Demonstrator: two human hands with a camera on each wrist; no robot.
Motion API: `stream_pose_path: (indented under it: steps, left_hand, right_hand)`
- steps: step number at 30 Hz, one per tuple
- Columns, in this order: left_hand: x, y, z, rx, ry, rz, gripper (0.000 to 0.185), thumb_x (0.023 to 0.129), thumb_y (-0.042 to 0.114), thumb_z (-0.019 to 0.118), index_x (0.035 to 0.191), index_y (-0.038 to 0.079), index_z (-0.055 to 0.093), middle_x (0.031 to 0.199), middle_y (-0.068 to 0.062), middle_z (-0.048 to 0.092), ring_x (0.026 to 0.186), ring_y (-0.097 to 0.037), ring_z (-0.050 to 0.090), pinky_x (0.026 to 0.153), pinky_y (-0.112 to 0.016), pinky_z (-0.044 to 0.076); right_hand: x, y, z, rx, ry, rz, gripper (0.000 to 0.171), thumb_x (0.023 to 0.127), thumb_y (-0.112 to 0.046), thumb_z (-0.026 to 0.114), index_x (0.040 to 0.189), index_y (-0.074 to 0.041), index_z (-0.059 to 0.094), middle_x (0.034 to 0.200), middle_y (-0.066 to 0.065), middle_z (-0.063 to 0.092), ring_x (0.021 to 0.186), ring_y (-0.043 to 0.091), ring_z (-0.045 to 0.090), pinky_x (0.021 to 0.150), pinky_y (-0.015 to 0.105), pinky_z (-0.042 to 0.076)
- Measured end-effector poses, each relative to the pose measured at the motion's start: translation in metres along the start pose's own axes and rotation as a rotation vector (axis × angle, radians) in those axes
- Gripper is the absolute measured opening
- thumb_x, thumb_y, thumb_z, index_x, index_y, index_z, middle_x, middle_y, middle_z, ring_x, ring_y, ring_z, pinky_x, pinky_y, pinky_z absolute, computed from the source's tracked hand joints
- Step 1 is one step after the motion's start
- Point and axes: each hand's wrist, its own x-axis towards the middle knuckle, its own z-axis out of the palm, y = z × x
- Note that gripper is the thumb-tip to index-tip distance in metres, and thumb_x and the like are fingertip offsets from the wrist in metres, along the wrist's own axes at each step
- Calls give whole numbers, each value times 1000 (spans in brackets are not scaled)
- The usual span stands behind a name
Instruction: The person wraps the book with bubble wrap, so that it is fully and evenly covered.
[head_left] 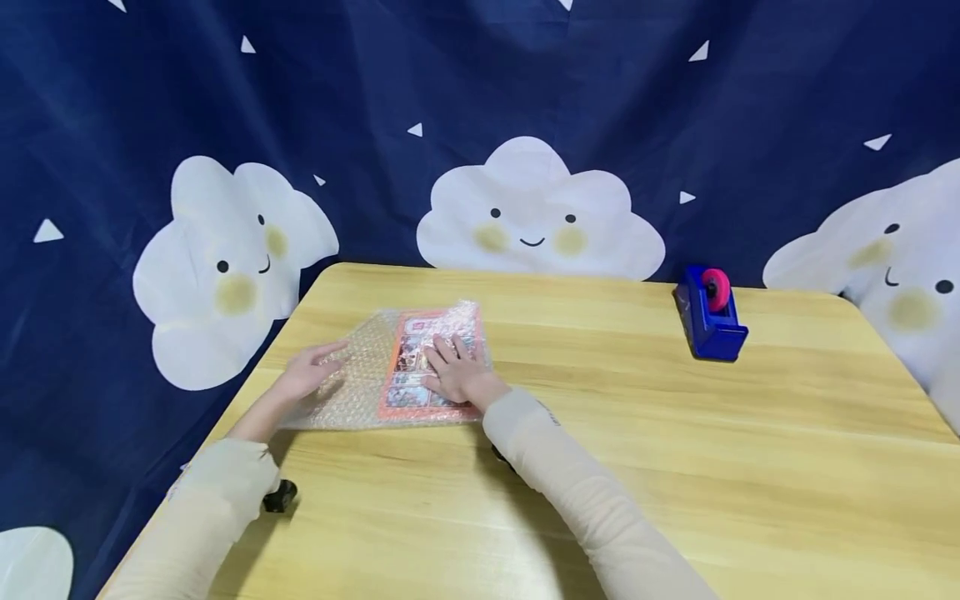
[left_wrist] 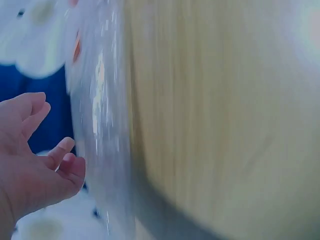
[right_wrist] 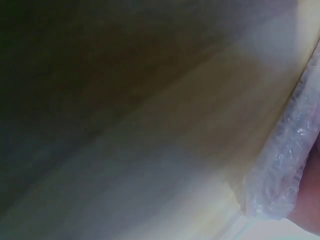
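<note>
A flat rectangular item with an orange-red border and printed pictures (head_left: pixel 408 392) lies inside clear bubble wrap (head_left: pixel 356 375) on the table. My right hand (head_left: pixel 459 375) rests palm down with spread fingers on the wrapped item. Over the left part of the wrap is my left hand (head_left: pixel 307 372), its thumb apart from the fingers. In the left wrist view that hand (left_wrist: pixel 37 155) holds nothing, with loosely bent fingers beside the wrap (left_wrist: pixel 102 115). The right wrist view catches a folded edge of the wrap (right_wrist: pixel 282 165) and a sliver of the hand.
A blue tape dispenser (head_left: pixel 708 325) with a pink core stands at the back right of the wooden table (head_left: pixel 600 383). Behind the table hangs a dark blue cloth (head_left: pixel 367 100) with smiling clouds. Dark wrist-camera parts (head_left: pixel 280 497) show below the left sleeve.
</note>
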Motion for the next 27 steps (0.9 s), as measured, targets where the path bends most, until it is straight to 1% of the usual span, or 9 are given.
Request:
stream_pose_path:
  steps: [4, 7, 11, 14, 16, 18, 21, 25, 27]
  left_hand:
    - [-20, -15, -21, 134, 41, -38, 54, 91, 17, 51, 133, -11, 34, 130, -36, 38, 121, -51, 33, 100, -61, 17]
    - [-34, -25, -30, 218, -9, -114, 64, 89, 21, 54, 132, -19, 26, 125, -42, 38, 114, -53, 37, 95, -58, 26]
    - [-47, -32, -39, 169, -109, -214, 72, 90, 23, 54, 131, -24, 17, 128, -45, 28, 113, -54, 36, 89, -53, 40]
    - [-50, -35, -44, 123, -124, -243, 69, 89, 24, 55, 128, -23, 25, 113, -38, 47, 99, -43, 52, 82, -44, 45]
    - [-51, -36, -45, 46, -128, -272, 60, 89, 24, 55, 122, -22, 36, 89, -22, 59, 78, -28, 58, 71, -35, 48]
    - [-51, -36, -47, -50, -120, -301, 44, 88, 23, 56, 103, -18, 49, 64, -4, 53, 56, -13, 50, 57, -26, 44]
    - [-53, -32, -47, -210, -101, -347, 43, 89, 23, 55, 106, -16, 48, 79, -9, 54, 59, -4, 43, 55, -21, 45]
    - [-54, -21, -44, -475, -65, -340, 47, 91, 18, 53, 125, -10, 40, 122, -17, 46, 80, -2, 53, 73, -23, 52]
    - [-54, -14, -41, -651, -54, -315, 26, 91, 12, 51, 113, -2, 54, 112, -7, 57, 77, -4, 59, 72, -23, 53]
  right_hand:
    - [-1, 2, 1, 25, -15, 18, 61, 94, -55, 14, 146, -29, -7, 152, -6, -16, 138, 22, -13, 108, 52, -6]
    - [-1, 2, 1, 44, -26, 18, 61, 95, -55, 14, 146, -30, -7, 151, -6, -17, 138, 22, -14, 108, 53, -7]
    - [-1, 1, 1, 60, -24, 12, 62, 95, -55, 15, 146, -29, -6, 151, -5, -17, 138, 23, -14, 108, 53, -7]
    - [0, 0, 2, 64, -16, 15, 62, 95, -55, 16, 147, -29, -6, 151, -5, -17, 138, 23, -14, 107, 54, -8]
    - [1, 0, 1, 61, -13, 17, 62, 94, -55, 16, 146, -29, -6, 151, -6, -17, 138, 22, -14, 108, 53, -8]
    - [2, 0, 1, 51, -12, 13, 63, 94, -56, 16, 146, -29, -7, 151, -6, -16, 138, 22, -14, 108, 53, -7]
    - [2, 0, 1, 37, -10, 4, 63, 94, -56, 17, 146, -29, -7, 152, -5, -15, 138, 22, -12, 108, 53, -6]
    - [1, 0, 0, 33, -6, -3, 64, 94, -56, 17, 147, -28, -6, 152, -4, -14, 139, 23, -11, 108, 54, -5]
    - [0, 0, 0, 36, 0, -5, 63, 94, -56, 18, 147, -28, -5, 152, -4, -13, 139, 23, -10, 108, 54, -5]
